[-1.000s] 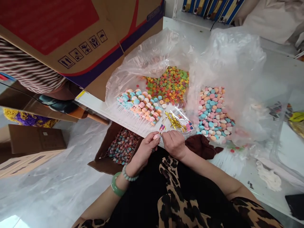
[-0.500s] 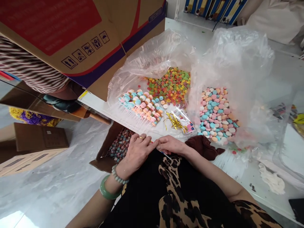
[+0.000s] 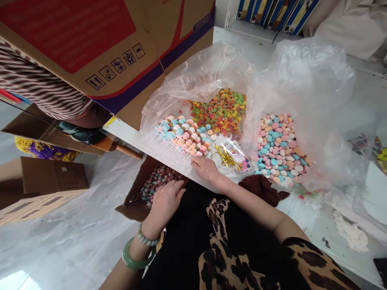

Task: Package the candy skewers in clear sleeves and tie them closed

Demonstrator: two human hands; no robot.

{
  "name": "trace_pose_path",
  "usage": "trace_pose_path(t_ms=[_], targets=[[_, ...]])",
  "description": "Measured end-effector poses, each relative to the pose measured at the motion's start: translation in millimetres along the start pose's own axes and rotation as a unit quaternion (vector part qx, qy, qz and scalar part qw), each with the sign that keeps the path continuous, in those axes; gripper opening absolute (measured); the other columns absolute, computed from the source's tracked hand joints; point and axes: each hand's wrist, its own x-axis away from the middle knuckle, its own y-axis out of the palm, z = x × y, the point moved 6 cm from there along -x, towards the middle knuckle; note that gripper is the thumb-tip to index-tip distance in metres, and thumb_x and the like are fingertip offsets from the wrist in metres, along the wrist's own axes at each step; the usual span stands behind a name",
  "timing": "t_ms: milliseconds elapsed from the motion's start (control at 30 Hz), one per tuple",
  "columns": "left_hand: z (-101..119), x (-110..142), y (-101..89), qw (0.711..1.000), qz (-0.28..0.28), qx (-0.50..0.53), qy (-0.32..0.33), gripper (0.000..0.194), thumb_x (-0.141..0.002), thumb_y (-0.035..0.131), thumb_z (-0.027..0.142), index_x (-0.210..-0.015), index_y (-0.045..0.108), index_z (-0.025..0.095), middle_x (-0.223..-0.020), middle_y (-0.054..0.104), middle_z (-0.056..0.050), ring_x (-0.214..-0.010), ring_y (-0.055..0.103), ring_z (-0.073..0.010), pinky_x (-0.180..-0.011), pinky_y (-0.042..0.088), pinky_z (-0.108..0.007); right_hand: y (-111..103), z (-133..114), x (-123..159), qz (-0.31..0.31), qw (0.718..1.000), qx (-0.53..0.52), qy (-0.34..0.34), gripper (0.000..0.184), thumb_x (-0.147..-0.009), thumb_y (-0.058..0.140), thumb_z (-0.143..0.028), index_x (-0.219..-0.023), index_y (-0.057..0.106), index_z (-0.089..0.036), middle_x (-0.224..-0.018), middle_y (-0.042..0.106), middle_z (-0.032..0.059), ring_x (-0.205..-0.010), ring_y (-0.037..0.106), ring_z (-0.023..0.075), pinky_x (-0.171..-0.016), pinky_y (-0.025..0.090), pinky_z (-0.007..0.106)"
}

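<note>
- Head view: right hand [image 3: 206,169] sits at the ends of the skewers [image 3: 183,135] on the desk [image 3: 130,135], fingers bunched; can't tell if its grip holds one!
- Left hand [image 3: 165,201], fingers loosely curved, hangs by the box [image 3: 130,211] of sweets [image 3: 154,181]; can't tell its grip.

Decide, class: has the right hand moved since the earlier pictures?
Yes: judged against the gold strips, the right hand has moved left and forward, toward the white sticks.

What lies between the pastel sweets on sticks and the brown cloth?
In the head view, gold strips and a clear packet with a printed end lie between the pastel sweets and the brown cloth.
</note>
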Motion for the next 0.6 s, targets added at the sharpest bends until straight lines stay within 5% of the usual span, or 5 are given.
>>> trace_pose_path(t_ms=[167, 300, 433, 600], targets=[[7, -23, -3.2, 0.995, 0.045, 0.088, 0.007, 0.026, -0.094, 0.047, 0.028, -0.106, 0.069, 0.023, -0.099, 0.071, -0.006, -0.09, 0.067, -0.0195, -0.078, 0.046, -0.028, 0, 23, 24, 0.049, 0.995, -0.075, 0.032, 0.021, -0.092, 0.043, -0.021, -0.089, 0.063, -0.023, -0.09, 0.07, 0.0024, -0.084, 0.063, 0.0188, -0.074, 0.04, 0.028], [16, -35, -0.1, 0.989, 0.059, 0.135, 0.013, 0.026, -0.093, 0.049, 0.028, -0.103, 0.071, 0.021, -0.097, 0.072, -0.008, -0.09, 0.068, -0.022, -0.077, 0.048, -0.03, -13, 59, 58, 0.155, 0.966, -0.178, 0.103, 0.018, -0.085, 0.044, -0.019, -0.094, 0.059, -0.023, -0.078, 0.066, 0.0006, -0.07, 0.06, 0.0185, -0.071, 0.042, 0.031], [51, -52, 2.0, 0.981, 0.041, 0.173, 0.071, 0.023, -0.092, 0.051, 0.026, -0.101, 0.072, 0.021, -0.097, 0.072, -0.008, -0.09, 0.067, -0.0216, -0.08, 0.047, -0.031, -30, 98, 87, 0.242, 0.882, -0.376, 0.15, 0.022, -0.079, 0.051, -0.027, -0.099, 0.058, -0.022, -0.071, 0.061, -0.0025, -0.057, 0.055, 0.015, -0.064, 0.044, 0.03], [122, -77, -0.8, 0.979, 0.0, 0.127, 0.16, 0.022, -0.093, 0.05, 0.027, -0.096, 0.071, 0.02, -0.094, 0.068, -0.008, -0.088, 0.064, -0.0212, -0.079, 0.046, -0.032, -36, 137, 108, 0.246, 0.753, -0.565, 0.23, 0.019, -0.064, 0.063, -0.032, -0.077, 0.059, -0.019, -0.06, 0.053, -0.0051, -0.048, 0.041, 0.0084, -0.05, 0.031, 0.022]])
